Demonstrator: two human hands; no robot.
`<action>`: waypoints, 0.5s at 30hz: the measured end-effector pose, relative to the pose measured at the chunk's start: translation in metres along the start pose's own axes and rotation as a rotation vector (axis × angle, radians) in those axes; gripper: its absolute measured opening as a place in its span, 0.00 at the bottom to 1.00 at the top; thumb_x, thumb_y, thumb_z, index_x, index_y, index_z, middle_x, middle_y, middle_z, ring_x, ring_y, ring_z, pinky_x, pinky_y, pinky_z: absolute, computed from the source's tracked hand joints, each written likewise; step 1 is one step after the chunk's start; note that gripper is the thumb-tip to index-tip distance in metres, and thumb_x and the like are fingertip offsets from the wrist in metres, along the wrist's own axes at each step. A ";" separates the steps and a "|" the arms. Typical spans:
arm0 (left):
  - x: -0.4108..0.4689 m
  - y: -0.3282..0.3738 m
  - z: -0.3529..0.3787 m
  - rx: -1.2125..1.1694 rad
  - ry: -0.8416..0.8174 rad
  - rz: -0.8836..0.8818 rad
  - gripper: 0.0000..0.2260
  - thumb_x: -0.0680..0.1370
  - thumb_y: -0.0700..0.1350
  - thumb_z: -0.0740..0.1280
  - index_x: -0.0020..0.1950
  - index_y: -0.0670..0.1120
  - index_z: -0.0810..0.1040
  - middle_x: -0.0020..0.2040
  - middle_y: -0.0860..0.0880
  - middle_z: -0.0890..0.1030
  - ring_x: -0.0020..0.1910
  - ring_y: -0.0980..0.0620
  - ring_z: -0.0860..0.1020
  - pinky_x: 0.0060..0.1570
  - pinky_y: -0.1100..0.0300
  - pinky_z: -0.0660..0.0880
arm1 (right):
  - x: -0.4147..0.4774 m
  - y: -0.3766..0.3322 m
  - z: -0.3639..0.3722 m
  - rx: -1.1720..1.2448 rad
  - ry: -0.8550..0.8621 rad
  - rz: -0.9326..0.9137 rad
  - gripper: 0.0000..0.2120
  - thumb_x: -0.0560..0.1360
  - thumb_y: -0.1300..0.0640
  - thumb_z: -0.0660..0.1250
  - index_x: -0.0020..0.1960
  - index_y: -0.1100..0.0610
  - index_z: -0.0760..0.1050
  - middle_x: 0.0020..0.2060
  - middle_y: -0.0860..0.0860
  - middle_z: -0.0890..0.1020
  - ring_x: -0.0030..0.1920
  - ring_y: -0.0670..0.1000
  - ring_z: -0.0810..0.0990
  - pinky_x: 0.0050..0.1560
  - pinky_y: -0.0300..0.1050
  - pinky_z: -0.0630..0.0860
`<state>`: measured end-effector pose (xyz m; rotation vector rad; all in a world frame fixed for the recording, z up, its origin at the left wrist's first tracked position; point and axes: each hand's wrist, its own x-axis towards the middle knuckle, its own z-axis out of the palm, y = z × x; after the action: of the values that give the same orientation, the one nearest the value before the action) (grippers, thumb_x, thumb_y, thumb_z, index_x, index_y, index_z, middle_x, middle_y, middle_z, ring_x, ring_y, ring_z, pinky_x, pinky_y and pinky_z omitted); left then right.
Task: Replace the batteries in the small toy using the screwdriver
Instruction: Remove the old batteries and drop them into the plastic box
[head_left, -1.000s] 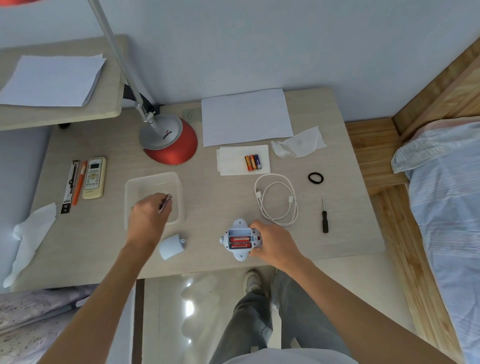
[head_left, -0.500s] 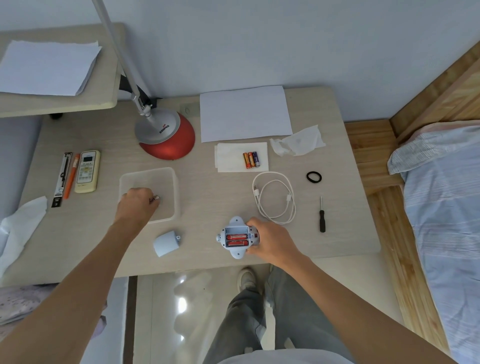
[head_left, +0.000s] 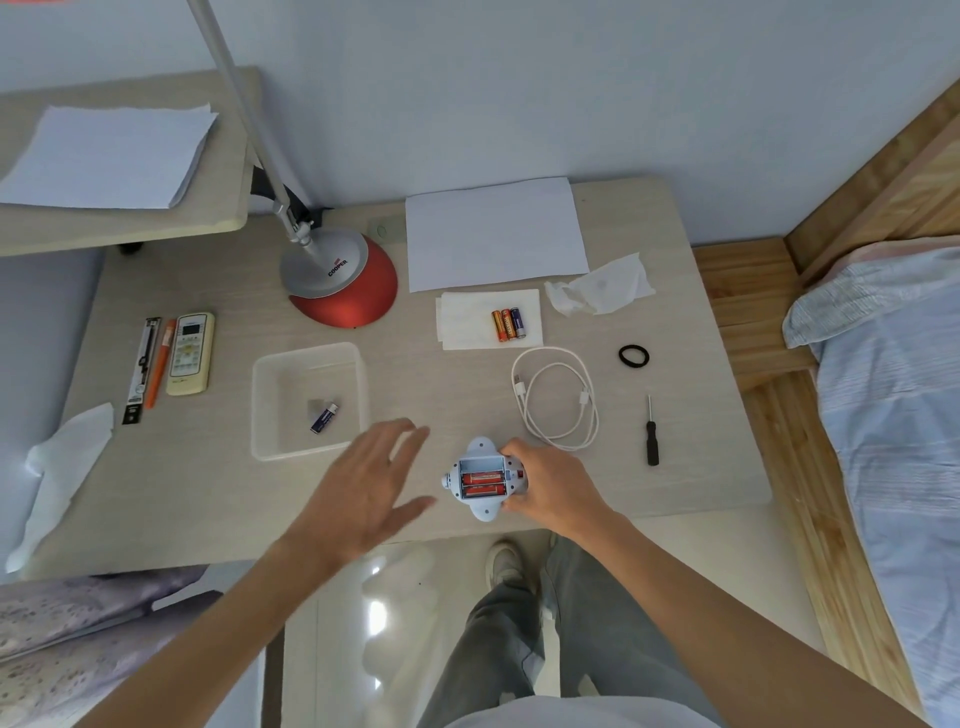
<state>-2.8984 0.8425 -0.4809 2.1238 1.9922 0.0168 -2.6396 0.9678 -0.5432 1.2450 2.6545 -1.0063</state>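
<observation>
The small white toy (head_left: 480, 480) lies near the table's front edge with its battery bay uncovered; two red batteries sit in it and one slot is empty. My right hand (head_left: 550, 486) grips the toy's right side. My left hand (head_left: 371, 491) hovers open just left of the toy, holding nothing, and hides the battery cover. A dark blue battery (head_left: 325, 418) lies in the clear plastic tray (head_left: 270, 415). Three fresh batteries (head_left: 509, 323) rest on a folded tissue (head_left: 462, 322). The black screwdriver (head_left: 651, 436) lies at the right.
A coiled white cable (head_left: 553, 400) lies behind the toy and a black hair tie (head_left: 634, 357) to its right. A red lamp base (head_left: 340, 283), white paper (head_left: 493, 234), a crumpled tissue (head_left: 597, 286), a remote (head_left: 190, 353) and pens (head_left: 150, 364) sit farther off.
My left hand has let go of a battery into the clear tray and swung right toward the toy, fingers now spread. My right hand keeps its hold on the toy.
</observation>
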 end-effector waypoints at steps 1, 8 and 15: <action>0.001 0.007 0.005 0.004 -0.020 0.025 0.38 0.80 0.65 0.71 0.81 0.44 0.67 0.75 0.41 0.73 0.73 0.42 0.74 0.72 0.46 0.76 | 0.000 -0.001 -0.001 -0.002 0.003 -0.001 0.29 0.72 0.44 0.80 0.68 0.50 0.73 0.56 0.47 0.85 0.52 0.47 0.84 0.52 0.40 0.81; 0.018 0.032 0.042 0.000 -0.050 0.128 0.36 0.77 0.59 0.78 0.79 0.45 0.70 0.73 0.41 0.76 0.69 0.42 0.79 0.67 0.48 0.79 | 0.000 -0.001 0.000 -0.013 0.006 0.000 0.29 0.73 0.42 0.79 0.69 0.50 0.73 0.55 0.48 0.85 0.50 0.48 0.85 0.51 0.41 0.82; 0.034 0.048 0.057 0.003 -0.069 0.245 0.31 0.75 0.53 0.81 0.74 0.49 0.75 0.71 0.42 0.76 0.63 0.44 0.80 0.60 0.53 0.83 | 0.000 0.001 -0.001 -0.013 0.005 0.009 0.28 0.73 0.42 0.77 0.68 0.49 0.73 0.52 0.48 0.85 0.48 0.50 0.84 0.50 0.46 0.83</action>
<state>-2.8395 0.8642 -0.5326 2.3236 1.6852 -0.0177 -2.6386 0.9686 -0.5428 1.2572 2.6524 -0.9838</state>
